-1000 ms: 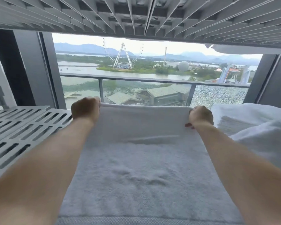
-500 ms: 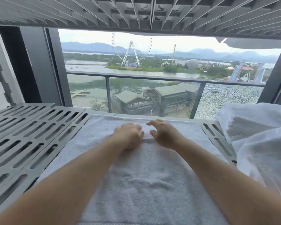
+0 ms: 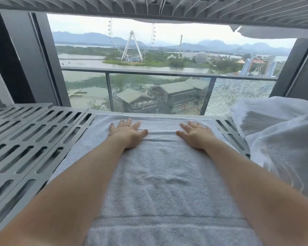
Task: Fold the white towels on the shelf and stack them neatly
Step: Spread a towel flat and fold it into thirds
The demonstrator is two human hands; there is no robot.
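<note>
A white towel (image 3: 160,174) lies flat on the grey slotted shelf (image 3: 30,139), running from the near edge to the far edge by the window. My left hand (image 3: 127,133) rests palm down on its far part, fingers spread. My right hand (image 3: 196,134) lies palm down to the right of it, fingers apart too. Neither hand grips anything. A fold line crosses the towel between the two hands.
A heap of white towels (image 3: 277,135) lies on the shelf at the right, touching the flat towel's right side. Another slotted shelf (image 3: 149,8) hangs low overhead, with a towel (image 3: 274,33) on it at the right. Behind is a window with a glass railing.
Both hands let go of the towel's far edge, came together at the middle, then opened and slid apart, palms flat on the towel.
</note>
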